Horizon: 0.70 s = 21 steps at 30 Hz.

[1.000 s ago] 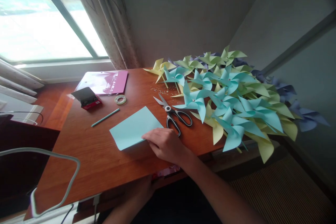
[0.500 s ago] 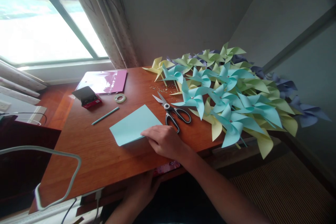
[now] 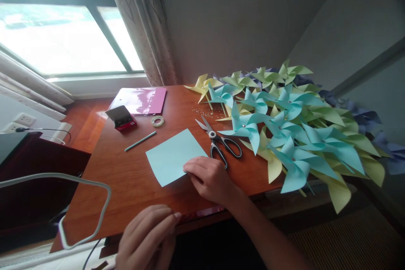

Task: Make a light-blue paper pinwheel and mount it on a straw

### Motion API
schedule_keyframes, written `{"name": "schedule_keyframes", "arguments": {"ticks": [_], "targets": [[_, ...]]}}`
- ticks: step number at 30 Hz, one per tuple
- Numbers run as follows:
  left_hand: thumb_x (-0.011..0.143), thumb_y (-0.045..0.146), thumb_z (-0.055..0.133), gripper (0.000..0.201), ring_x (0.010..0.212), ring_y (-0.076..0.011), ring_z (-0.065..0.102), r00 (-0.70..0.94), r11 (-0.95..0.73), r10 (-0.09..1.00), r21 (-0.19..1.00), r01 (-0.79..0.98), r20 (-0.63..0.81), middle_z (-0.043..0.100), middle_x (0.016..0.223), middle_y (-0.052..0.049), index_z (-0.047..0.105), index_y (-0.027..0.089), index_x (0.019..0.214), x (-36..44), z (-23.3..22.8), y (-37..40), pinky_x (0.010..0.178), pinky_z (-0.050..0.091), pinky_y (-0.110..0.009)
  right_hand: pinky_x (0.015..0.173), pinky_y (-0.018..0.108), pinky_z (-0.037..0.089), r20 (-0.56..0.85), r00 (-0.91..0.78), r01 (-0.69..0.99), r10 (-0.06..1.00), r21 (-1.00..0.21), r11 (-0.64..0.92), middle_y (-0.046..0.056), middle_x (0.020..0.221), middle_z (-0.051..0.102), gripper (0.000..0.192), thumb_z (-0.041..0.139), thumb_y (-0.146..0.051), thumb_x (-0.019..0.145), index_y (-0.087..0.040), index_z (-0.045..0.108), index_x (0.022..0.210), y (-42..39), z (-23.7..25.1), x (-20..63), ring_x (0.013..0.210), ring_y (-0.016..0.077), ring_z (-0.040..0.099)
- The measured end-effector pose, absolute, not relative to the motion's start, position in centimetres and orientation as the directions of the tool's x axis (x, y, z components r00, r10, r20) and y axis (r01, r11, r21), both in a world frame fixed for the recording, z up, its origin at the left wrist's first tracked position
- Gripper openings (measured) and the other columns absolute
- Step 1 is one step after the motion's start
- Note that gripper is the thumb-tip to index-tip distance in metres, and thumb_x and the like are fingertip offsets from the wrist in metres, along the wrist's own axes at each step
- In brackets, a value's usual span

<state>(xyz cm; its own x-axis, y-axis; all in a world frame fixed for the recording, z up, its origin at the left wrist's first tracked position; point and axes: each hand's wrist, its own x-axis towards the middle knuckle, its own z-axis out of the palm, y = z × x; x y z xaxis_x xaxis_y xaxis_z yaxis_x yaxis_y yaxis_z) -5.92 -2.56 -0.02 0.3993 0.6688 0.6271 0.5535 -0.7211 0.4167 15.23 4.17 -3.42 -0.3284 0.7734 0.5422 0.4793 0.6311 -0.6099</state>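
Home room, wooden desk (image 3: 126, 185) by curtained window (image 3: 63, 38), paper pinwheels (image 3: 284, 126), scissors (image 3: 221, 143)

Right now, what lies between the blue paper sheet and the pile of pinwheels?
In the head view, black-handled scissors lie on the table between the blue paper sheet and the pinwheels.

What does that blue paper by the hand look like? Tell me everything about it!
The blue paper is a light blue, plain sheet with four straight edges and sharp corners, and it looks thin and smooth, with no folds or cuts to be seen. It lies flat on the wooden table, turned so one corner points toward the person. The right hand rests its fingertips on the near right edge. The scissors lie just to its right, close but apart, and a blue stick lies beyond its far left side.
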Motion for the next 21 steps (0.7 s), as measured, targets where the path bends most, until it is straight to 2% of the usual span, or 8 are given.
{"name": "schedule_keyframes", "arguments": {"ticks": [4, 7, 11, 14, 17, 21], "targets": [[0.085, -0.001, 0.063, 0.031, 0.08, -0.0161, 0.072, 0.235, -0.602, 0.746, 0.48, 0.638, 0.624, 0.071, 0.095, -0.005, 0.07, 0.021, 0.105, -7.1, -0.5, 0.0, 0.073, 0.059, -0.026, 0.093, 0.035, 0.058, 0.545, -0.327, 0.477, 0.772, -0.61, 0.632, 0.008, 0.106, 0.078, 0.024, 0.057, -0.006, 0.091, -0.02, 0.069, 0.105, 4.2, -3.1, 15.1, 0.101, 0.0216, 0.072], [0.089, 0.004, 0.062, 0.029, 0.088, -0.0182, 0.071, 0.195, -0.532, 0.793, 0.502, 0.682, 0.577, 0.069, 0.101, -0.006, 0.067, 0.021, 0.112, -7.0, -0.7, 1.6, 0.081, 0.058, -0.029, 0.093, 0.036, 0.059, 0.539, -0.329, 0.493, 0.776, -0.603, 0.627, 0.008, 0.107, 0.078, 0.021, 0.058, -0.009, 0.093, -0.021, 0.069, 0.106, 4.1, -2.9, 15.1, 0.101, 0.0219, 0.072], [0.093, 0.008, 0.052, 0.038, 0.111, -0.0237, 0.067, 0.259, -0.51, 0.834, 0.503, 0.697, 0.487, 0.067, 0.122, -0.011, 0.059, 0.02, 0.128, -7.0, -1.3, 2.9, 0.098, 0.054, -0.037, 0.093, 0.037, 0.059, 0.528, -0.332, 0.514, 0.782, -0.593, 0.619, 0.008, 0.108, 0.078, 0.02, 0.058, -0.011, 0.095, -0.021, 0.07, 0.107, 4.1, -3.0, 15.1, 0.101, 0.022, 0.071], [0.092, 0.007, 0.049, 0.042, 0.118, -0.0243, 0.064, 0.326, -0.553, 0.821, 0.51, 0.659, 0.469, 0.068, 0.126, -0.01, 0.057, 0.021, 0.131, -7.2, -1.8, 3.3, 0.104, 0.05, -0.039, 0.092, 0.035, 0.058, 0.515, -0.332, 0.509, 0.79, -0.607, 0.61, 0.008, 0.108, 0.077, 0.021, 0.058, -0.01, 0.095, -0.02, 0.07, 0.108, 4.2, -3.1, 15.1, 0.1, 0.0211, 0.071], [0.09, 0.01, 0.052, 0.04, 0.117, -0.0254, 0.064, 0.383, -0.583, 0.801, 0.457, 0.672, 0.46, 0.071, 0.123, -0.01, 0.059, 0.02, 0.128, -7.2, -2.2, 3.7, 0.107, 0.047, -0.044, 0.093, 0.035, 0.058, 0.508, -0.333, 0.506, 0.794, -0.614, 0.605, 0.009, 0.108, 0.077, 0.02, 0.058, -0.009, 0.094, -0.019, 0.07, 0.107, 4.2, -3.0, 15.0, 0.1, 0.0205, 0.071], [0.09, 0.01, 0.056, 0.028, 0.102, -0.0215, 0.069, 0.453, -0.625, 0.773, 0.414, 0.661, 0.444, 0.075, 0.109, -0.004, 0.063, 0.023, 0.114, -7.3, -2.7, 4.2, 0.106, 0.044, -0.044, 0.095, 0.035, 0.057, 0.5, -0.333, 0.513, 0.8, -0.616, 0.598, 0.009, 0.108, 0.077, 0.015, 0.06, -0.013, 0.096, -0.018, 0.07, 0.104, 4.1, -2.8, 14.9, 0.101, 0.0204, 0.07]]}}
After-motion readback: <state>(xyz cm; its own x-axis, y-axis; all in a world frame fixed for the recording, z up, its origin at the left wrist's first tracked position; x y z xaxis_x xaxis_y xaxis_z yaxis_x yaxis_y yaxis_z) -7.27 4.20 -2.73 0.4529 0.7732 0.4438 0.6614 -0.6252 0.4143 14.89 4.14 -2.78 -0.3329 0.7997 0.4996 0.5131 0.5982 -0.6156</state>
